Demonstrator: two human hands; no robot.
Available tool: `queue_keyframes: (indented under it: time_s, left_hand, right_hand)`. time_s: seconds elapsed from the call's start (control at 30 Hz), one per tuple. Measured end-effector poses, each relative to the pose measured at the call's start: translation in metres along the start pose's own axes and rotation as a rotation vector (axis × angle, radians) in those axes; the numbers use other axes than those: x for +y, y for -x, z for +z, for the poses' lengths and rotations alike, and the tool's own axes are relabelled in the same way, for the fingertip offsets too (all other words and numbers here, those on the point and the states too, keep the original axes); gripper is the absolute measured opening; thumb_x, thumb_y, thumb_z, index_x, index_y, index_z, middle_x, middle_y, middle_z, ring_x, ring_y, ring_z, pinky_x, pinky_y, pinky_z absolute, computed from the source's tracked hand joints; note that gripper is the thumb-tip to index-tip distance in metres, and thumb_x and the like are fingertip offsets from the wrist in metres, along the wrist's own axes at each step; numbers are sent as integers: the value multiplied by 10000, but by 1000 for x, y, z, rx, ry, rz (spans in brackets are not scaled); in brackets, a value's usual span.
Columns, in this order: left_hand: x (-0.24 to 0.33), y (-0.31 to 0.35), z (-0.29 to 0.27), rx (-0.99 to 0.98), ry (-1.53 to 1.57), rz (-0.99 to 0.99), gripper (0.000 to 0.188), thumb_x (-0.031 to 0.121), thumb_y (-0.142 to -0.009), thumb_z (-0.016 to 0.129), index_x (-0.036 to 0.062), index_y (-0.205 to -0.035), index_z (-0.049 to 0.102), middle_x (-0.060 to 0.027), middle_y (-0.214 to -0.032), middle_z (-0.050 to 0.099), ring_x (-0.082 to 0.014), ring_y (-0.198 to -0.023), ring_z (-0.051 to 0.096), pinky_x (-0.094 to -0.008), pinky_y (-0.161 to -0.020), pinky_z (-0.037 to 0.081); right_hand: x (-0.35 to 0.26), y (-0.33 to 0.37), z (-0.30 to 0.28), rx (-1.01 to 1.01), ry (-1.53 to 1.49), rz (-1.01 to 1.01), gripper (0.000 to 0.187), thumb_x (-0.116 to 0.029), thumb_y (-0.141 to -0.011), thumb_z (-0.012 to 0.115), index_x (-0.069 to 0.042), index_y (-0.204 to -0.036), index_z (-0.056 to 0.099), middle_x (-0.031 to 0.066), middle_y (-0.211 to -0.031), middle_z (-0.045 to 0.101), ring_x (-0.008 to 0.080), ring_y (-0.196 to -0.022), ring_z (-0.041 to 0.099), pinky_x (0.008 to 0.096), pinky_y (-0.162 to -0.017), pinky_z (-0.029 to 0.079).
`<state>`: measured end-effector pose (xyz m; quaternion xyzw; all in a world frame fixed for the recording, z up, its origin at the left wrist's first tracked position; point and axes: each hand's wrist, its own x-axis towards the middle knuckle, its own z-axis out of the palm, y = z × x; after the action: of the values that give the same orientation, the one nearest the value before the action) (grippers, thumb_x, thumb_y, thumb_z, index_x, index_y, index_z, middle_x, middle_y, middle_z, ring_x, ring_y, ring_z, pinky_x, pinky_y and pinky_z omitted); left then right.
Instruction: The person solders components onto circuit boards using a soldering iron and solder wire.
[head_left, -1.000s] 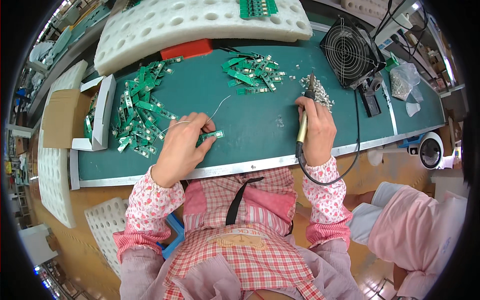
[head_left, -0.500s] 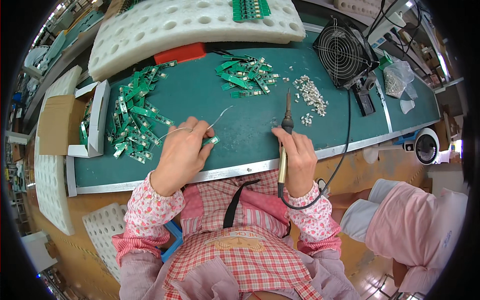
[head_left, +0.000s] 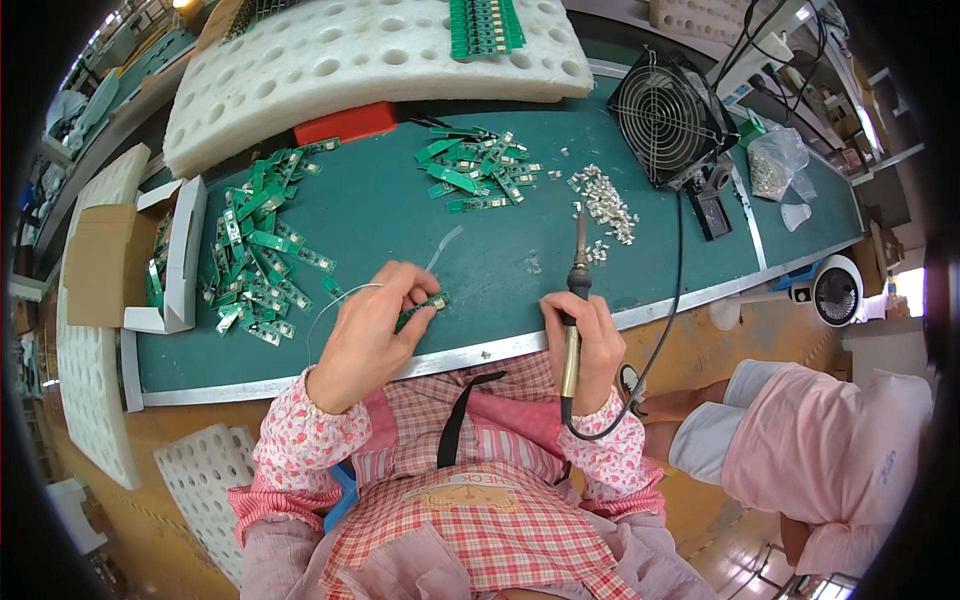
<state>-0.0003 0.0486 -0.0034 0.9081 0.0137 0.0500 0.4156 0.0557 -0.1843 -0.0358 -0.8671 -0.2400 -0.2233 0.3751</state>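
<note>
My left hand (head_left: 366,328) is closed over the near table edge, pinching a small narrow green circuit board (head_left: 438,301) between thumb and fingers. A thin strand of solder wire (head_left: 446,246) runs through the same hand, its free end rising past the fingers and its tail curving down to the left. In my right hand (head_left: 588,342) is a soldering iron (head_left: 579,281), gripped by its handle with the tip pointing away from me. The iron's tip is apart from the board and wire, near a scatter of small whitish metallic parts (head_left: 606,204).
Loose green boards (head_left: 262,243) lie heaped at left beside an open cardboard box (head_left: 184,262); a smaller heap (head_left: 470,168) is farther back. A white foam block (head_left: 330,90), a red piece (head_left: 345,123) and a black fan (head_left: 665,115) stand behind. The iron's cord (head_left: 672,330) loops at right. Another person (head_left: 800,440) is at right.
The whole view has shifted slightly, with the table appearing lower and more to the left. The board in my left hand has turned a little. Both hands keep their holds.
</note>
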Motion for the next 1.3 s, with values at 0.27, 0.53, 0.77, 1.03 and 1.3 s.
queue_keyframes:
  time_s: [0.27, 0.53, 0.77, 1.03, 1.3]
  left_hand:
    - [22, -6, 17, -135, 356, -93, 206, 101, -888, 695, 28, -1067, 624, -53, -907, 702, -109, -762, 621, -252, -619, 429]
    - [23, -6, 37, -99, 619, -77, 203, 96, -885, 712, 24, -1058, 637, -45, -920, 697, -56, -690, 577, -230, -541, 389]
    - [24, -10, 46, -152, 828, -169, 196, 19, -931, 652, -16, -1109, 578, -50, -991, 664, -72, -853, 614, -219, -719, 503]
    - [29, -11, 53, -141, 969, -192, 209, 1, -944, 639, -10, -1136, 556, -64, -1028, 665, -92, -909, 635, -248, -804, 548]
    - [26, -9, 53, -171, 892, -184, 192, -2, -948, 635, -12, -1127, 564, -65, -1048, 667, -98, -917, 645, -250, -801, 550]
  right_hand:
    - [-26, -4, 4, -59, -991, 593, 308, 22, -893, 707, -22, -1153, 548, 52, -929, 636, 102, -828, 622, 249, -766, 520]
    - [-38, -2, 5, -40, -975, 635, 367, -16, -908, 703, -34, -1222, 512, 35, -934, 618, 86, -849, 588, 228, -772, 482]
    - [-41, -1, 12, 55, -953, 643, 380, -13, -934, 668, -30, -1261, 477, 48, -934, 616, 95, -853, 595, 229, -750, 480]
    - [-29, 11, 22, 157, -670, 362, 392, 70, -902, 668, -34, -1225, 473, 67, -916, 610, 106, -818, 602, 237, -722, 484]
    - [-27, 11, 15, 131, -675, 369, 317, 52, -890, 702, -24, -1146, 530, 85, -914, 653, 103, -802, 635, 225, -691, 513]
